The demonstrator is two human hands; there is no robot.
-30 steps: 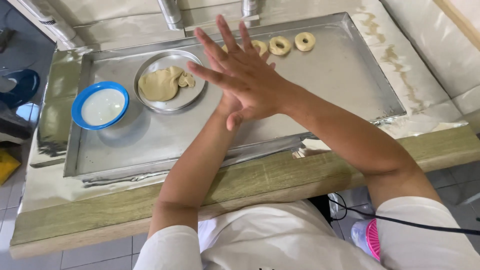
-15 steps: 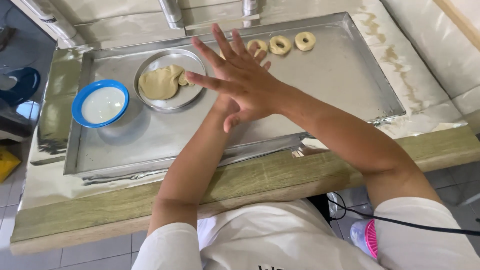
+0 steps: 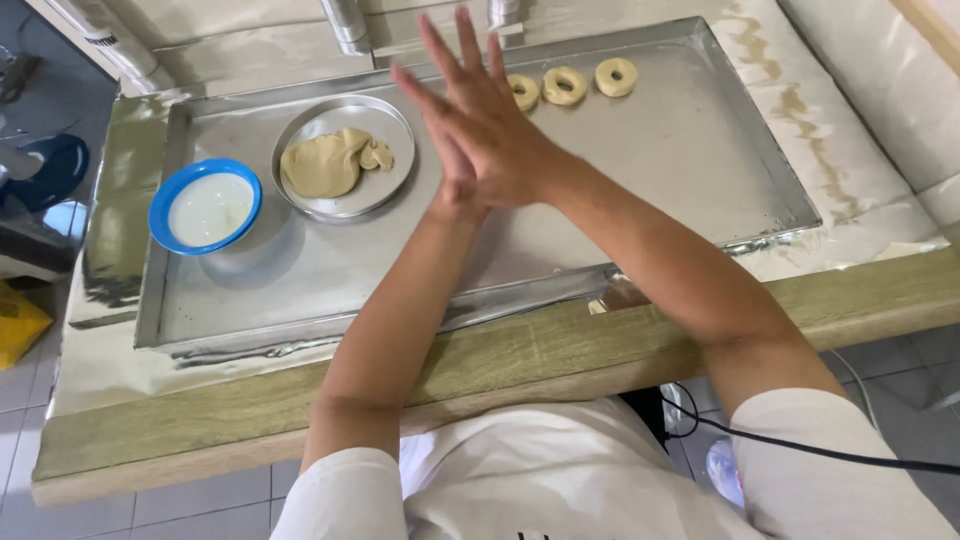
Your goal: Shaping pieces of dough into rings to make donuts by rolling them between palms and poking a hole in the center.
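Note:
My right hand [image 3: 495, 140] lies flat on top of my left hand [image 3: 447, 188], palms pressed together above a large metal tray [image 3: 650, 190]. The right fingers are spread and point to the far side. Most of the left hand is hidden beneath, and whatever lies between the palms is hidden too. To the left stands a round metal plate [image 3: 395, 180] with a lump of beige dough [image 3: 320, 165]. Three dough rings [image 3: 565, 85] lie in a row at the tray's far edge, just beyond my fingertips.
A blue bowl [image 3: 160, 210] of white liquid sits on the tray's left end. Foil [image 3: 100, 250] covers the counter under the tray, and a wooden counter edge [image 3: 560, 350] runs along the front. A black cable [image 3: 800, 447] hangs at lower right. A blue stool [image 3: 50, 170] stands on the floor at left.
My right hand has slid forward over the left, and its fingers now point more steeply to the far side. The plate, bowl and rings have not moved.

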